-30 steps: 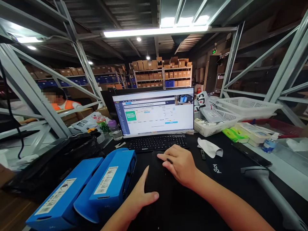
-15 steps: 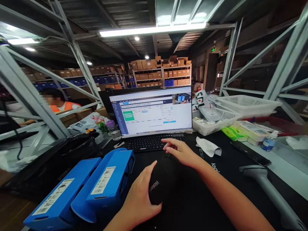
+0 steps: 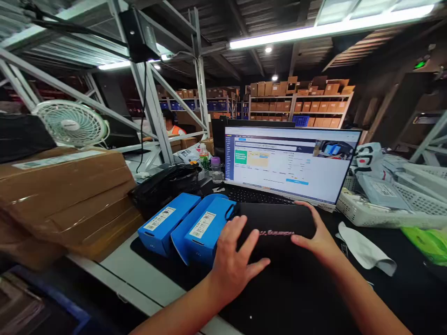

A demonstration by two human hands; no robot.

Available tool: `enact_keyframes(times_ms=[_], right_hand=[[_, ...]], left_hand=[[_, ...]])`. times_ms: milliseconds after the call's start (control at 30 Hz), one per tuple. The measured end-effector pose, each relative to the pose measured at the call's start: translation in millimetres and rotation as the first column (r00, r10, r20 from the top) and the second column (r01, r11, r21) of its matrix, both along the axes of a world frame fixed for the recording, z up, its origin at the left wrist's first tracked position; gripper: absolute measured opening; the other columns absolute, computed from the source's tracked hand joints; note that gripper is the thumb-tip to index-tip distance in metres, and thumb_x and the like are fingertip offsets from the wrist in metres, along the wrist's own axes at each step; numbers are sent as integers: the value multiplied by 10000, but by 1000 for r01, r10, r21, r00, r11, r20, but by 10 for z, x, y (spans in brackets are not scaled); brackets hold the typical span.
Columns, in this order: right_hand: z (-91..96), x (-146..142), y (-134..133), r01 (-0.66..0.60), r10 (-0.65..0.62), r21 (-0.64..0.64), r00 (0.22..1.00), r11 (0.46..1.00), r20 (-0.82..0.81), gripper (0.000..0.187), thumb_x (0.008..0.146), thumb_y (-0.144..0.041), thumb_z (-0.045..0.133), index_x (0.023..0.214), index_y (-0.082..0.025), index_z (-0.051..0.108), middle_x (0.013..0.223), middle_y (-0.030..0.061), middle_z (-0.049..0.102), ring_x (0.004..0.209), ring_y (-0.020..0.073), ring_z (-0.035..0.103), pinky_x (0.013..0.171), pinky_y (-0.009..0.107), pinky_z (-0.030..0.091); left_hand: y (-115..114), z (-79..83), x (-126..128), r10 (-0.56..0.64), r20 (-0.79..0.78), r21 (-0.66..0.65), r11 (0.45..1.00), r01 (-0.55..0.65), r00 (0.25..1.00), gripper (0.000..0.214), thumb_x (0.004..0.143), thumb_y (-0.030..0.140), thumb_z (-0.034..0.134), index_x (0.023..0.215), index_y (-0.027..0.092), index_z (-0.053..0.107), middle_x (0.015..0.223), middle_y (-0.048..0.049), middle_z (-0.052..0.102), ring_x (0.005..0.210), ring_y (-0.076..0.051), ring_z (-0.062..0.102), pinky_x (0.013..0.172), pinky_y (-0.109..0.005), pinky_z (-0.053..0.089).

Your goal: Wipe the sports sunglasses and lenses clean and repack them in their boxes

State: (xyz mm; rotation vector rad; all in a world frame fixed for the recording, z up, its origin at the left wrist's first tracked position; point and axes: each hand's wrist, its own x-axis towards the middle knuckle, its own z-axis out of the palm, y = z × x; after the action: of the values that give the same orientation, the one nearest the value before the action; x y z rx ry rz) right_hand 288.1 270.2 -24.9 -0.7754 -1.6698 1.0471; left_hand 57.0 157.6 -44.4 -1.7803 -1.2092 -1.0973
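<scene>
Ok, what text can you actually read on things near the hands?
Black rounded case: pink lettering, too blurred to read.
Blue cardboard boxes: white barcode labels, too small to read.
Flat computer monitor: on-screen text too small to read.
Nothing is legible.

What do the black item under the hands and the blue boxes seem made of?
The black item looks like matte fabric or soft foam: its surface shows no shine, though it is hard to tell. The blue boxes look like glossy printed card, with sharp folded edges and stuck-on labels.
</scene>
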Motion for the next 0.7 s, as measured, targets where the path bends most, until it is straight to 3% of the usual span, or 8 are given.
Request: enact_keyframes(times_ms=[100,200,300,433,567,700], right_hand=[[-131,34,136,-108,17,-286,953,952,-304,715,655,-504,836,1275,-280,560,1202,92,684,1084,328,664,942,500,543],[-294,3,249,-161,-72,-466,893,870,-443,408,692,-457,802,1018,-256,662,1032,66,743,1012,317,695,842,491,598],[-421,-51,301,-176,-126,-533,867,827,-482,322,658,-396,826,895,-240,674,952,49,759,994,302,704,833,477,612],[-481,-88,258,-200,-69,-510,884,837,-462,384,664,-426,816,983,-250,695,1004,60,766,1028,316,706,901,494,583],[-456,-80,181,-286,57,-470,895,835,-443,617,695,-419,805,1265,-267,622,1162,85,738,1126,339,673,967,508,537],[-438,-86,145,-310,128,-484,919,818,-373,806,677,-342,842,1405,-299,498,1279,80,686,1188,330,638,1009,478,506]], left_hand=[[-153,-153,-337,130,255,-34,992,-125,958,550,926,331,615,1409,222,377,1439,-182,420,1352,-327,437,1107,-513,409],[-283,-383,-759,269,470,-208,959,-191,841,420,981,361,479,1370,207,445,1383,-166,495,1308,-334,472,1112,-577,369],[-383,-608,-1029,351,513,-351,919,-181,783,426,980,445,440,1318,201,529,1388,-158,490,1316,-344,467,1121,-599,355],[-486,-760,-1119,469,571,-373,879,-296,674,503,955,513,446,1303,170,565,1502,-200,343,1443,-390,309,1159,-651,266],[-479,-806,-1157,443,721,-455,883,-118,533,549,936,587,424,1313,212,561,1424,-168,438,1398,-352,391,1125,-600,372],[-328,-779,-1210,434,777,-524,847,86,456,591,937,576,400,1364,190,533,1440,-161,484,1412,-332,398,1188,-577,301]])
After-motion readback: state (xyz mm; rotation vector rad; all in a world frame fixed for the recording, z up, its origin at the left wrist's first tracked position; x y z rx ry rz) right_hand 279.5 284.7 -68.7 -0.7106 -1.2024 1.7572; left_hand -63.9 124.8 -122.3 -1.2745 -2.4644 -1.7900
